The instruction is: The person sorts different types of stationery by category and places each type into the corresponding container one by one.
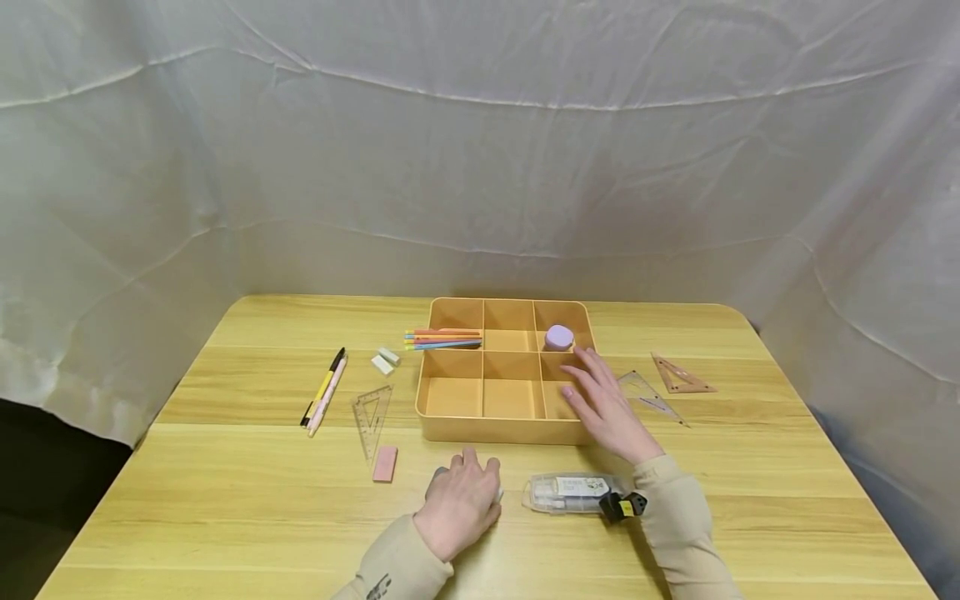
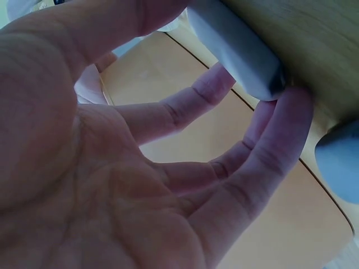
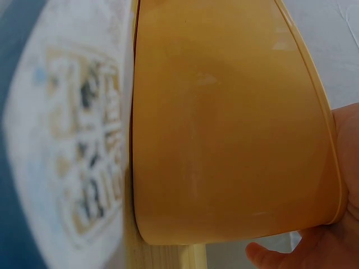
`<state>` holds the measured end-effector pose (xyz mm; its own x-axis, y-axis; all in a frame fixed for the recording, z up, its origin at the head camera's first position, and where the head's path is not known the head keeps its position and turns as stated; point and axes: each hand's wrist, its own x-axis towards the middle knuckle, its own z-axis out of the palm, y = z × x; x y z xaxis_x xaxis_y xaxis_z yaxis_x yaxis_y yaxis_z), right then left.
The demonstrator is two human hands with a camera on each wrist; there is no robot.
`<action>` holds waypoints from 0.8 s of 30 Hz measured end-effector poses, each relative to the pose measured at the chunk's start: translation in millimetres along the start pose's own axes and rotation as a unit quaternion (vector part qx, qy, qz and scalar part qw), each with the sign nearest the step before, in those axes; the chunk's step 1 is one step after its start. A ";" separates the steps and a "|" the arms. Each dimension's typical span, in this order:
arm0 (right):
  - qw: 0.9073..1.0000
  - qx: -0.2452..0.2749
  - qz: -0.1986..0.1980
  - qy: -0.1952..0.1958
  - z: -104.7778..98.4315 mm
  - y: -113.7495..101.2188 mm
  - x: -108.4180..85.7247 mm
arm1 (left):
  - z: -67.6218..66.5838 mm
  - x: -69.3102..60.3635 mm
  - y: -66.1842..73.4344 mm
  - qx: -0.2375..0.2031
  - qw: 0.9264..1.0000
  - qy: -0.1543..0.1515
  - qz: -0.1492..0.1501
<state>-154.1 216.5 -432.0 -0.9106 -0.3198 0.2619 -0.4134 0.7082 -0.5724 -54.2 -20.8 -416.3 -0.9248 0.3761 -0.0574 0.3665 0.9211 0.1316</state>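
My left hand [image 1: 461, 502] is in front of the orange organizer [image 1: 504, 429], its fingers bent around a grey-blue object [image 2: 241, 50]; in the head view the hand mostly covers it. The left wrist view shows fingertips and thumb against the object's sides. My right hand [image 1: 611, 410] reaches over the organizer's right edge, fingers spread above the front right compartment and holding nothing visible. Just behind those fingers, a lilac round item [image 1: 558, 337] occupies the back right compartment. The right wrist view shows the organizer's side [image 3: 224, 123] with part of the right hand [image 3: 331, 224] at its rim.
Colored pencils [image 1: 442, 340] lie across the organizer's left edge. To the left are pens [image 1: 326, 396], small erasers [image 1: 384, 362], a clear triangle [image 1: 371, 417] and a pink eraser [image 1: 386, 464]. A clear case [image 1: 573, 492] and more triangles [image 1: 678, 379] are at right.
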 end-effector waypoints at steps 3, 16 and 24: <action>1.000 0.000 0.001 0.000 0.2 0.3 -0.3 | -0.3 0.0 -0.2 -0.002 1.000 0.001 0.002; 1.000 0.000 0.003 0.000 0.2 1.2 -0.3 | -1.4 -1.2 -1.0 0.001 1.000 0.017 0.015; 1.000 0.000 0.002 0.000 0.5 0.3 0.0 | -3.6 -3.7 -3.8 -0.016 0.999 0.037 0.035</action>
<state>-154.2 216.4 -432.6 -0.9122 -0.3169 0.2598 -0.4098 0.7100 -0.5727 -52.6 -26.1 -413.0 -0.9021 0.4307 0.0262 0.4289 0.8884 0.1635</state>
